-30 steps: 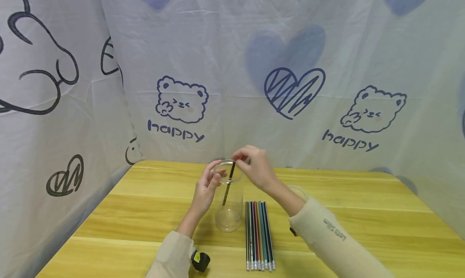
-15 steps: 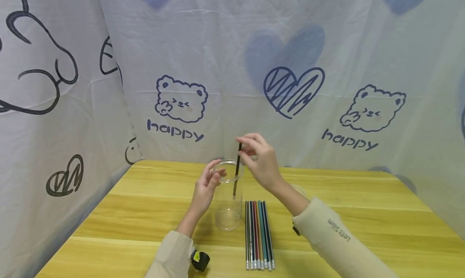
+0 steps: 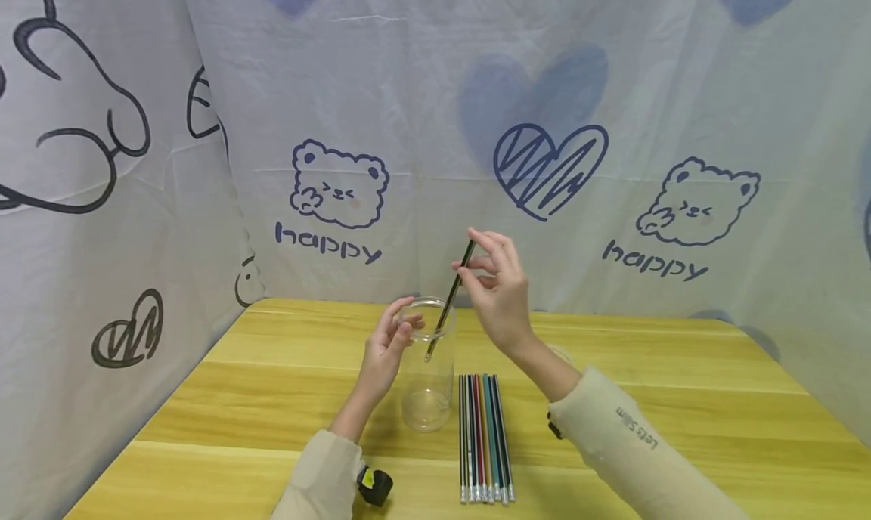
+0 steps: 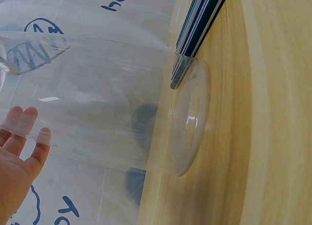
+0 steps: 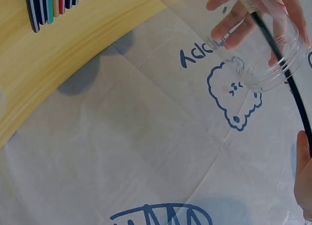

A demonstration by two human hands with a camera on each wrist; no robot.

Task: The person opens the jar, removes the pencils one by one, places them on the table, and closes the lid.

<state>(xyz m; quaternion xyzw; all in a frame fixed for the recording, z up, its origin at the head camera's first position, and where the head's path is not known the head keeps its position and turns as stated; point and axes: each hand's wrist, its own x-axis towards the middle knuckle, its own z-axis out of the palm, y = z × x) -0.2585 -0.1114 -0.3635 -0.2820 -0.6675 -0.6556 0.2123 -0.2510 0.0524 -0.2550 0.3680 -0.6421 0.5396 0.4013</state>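
Observation:
A tall clear jar point(image 3: 427, 410) stands upright on the table, its mouth uncovered. My left hand point(image 3: 383, 357) holds it near the rim, thumb and fingers on either side; in the left wrist view, the fingertips lie against the jar wall. Above the mouth and to the right, my right hand point(image 3: 500, 293) pinches a dark pencil point(image 3: 452, 299) near its upper end. That pencil slants down to the left, its silvery eraser-end ferrule point(image 5: 249, 5) inside the jar, well above the bottom. Right of the jar lies a row of several pencils point(image 3: 485, 438), eraser ends toward me.
Behind the right wrist a clear round rim point(image 3: 561, 354) shows, mostly hidden. The yellow wood-grain table point(image 3: 224, 422) ends at a printed cloth point(image 3: 435, 127) hanging behind it, with another stretch along the left.
My right hand has moved up and to the right, drawing the pencil partly out of the jar and tilting it more. The left hand and jar have stayed in place.

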